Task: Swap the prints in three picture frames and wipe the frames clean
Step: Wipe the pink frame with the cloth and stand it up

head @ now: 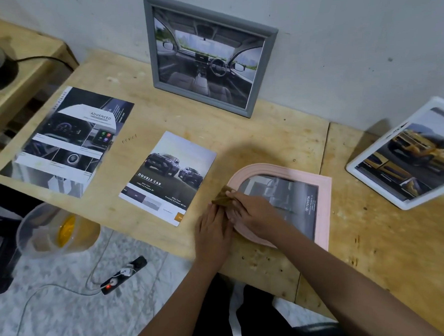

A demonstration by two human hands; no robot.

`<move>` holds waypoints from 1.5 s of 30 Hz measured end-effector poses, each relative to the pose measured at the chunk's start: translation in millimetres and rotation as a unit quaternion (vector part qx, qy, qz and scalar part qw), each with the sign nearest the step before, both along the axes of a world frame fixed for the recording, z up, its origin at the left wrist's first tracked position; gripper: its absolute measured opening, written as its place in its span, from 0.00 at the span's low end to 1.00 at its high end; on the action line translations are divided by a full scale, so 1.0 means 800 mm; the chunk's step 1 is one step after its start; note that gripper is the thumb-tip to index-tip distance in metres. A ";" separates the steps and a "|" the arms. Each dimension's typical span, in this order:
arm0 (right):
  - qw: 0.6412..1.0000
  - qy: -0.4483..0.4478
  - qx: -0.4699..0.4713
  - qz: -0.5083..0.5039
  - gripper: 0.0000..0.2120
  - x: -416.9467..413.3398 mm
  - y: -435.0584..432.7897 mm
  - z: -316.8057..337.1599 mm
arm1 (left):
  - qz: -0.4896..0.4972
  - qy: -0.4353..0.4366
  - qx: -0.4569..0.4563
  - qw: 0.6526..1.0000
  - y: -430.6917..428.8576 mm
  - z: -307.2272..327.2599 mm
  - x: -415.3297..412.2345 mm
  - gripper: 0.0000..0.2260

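A pink arched frame lies flat on the wooden table with a grey car print inside. My right hand holds a brown cloth against the frame's left arch. Just left of it, my left hand lies flat with straight fingers at the frame's edge. A grey frame with a car-interior print leans on the wall at the back. A white frame with a yellow truck print leans at the right. Two loose prints lie on the table: a "Double Cab" sheet and an "Advanced" sheet.
A clear plastic container with yellow liquid sits below the table's front left edge. A power strip with white cables lies on the patterned floor. A lower wooden bench with a dark object and cable stands at the far left.
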State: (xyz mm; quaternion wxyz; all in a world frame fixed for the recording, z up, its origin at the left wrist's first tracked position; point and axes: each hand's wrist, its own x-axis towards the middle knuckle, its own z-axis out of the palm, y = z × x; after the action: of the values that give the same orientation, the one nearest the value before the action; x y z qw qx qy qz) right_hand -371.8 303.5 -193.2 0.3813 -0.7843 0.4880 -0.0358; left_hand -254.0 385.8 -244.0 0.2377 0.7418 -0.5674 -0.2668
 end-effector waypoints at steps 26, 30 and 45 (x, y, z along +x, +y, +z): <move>0.996 -0.041 -0.083 0.004 0.17 -0.020 0.062 -0.032 | -0.009 0.163 0.095 0.982 -0.117 0.033 0.033 0.14; 0.989 -0.041 -0.142 -0.024 0.18 -0.029 0.089 -0.039 | -0.001 0.161 0.089 0.983 -0.115 0.029 0.032 0.14; 0.957 -0.014 -0.225 -0.181 0.17 -0.139 0.152 -0.046 | -0.037 0.131 0.043 0.990 -0.111 0.016 0.033 0.13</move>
State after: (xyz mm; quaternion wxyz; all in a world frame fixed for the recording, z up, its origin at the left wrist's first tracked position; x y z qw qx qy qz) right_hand -483.0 425.3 -229.7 0.1883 -0.7478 0.5959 -0.2240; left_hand -227.7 296.9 -231.2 0.2680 0.6881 -0.5467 -0.3948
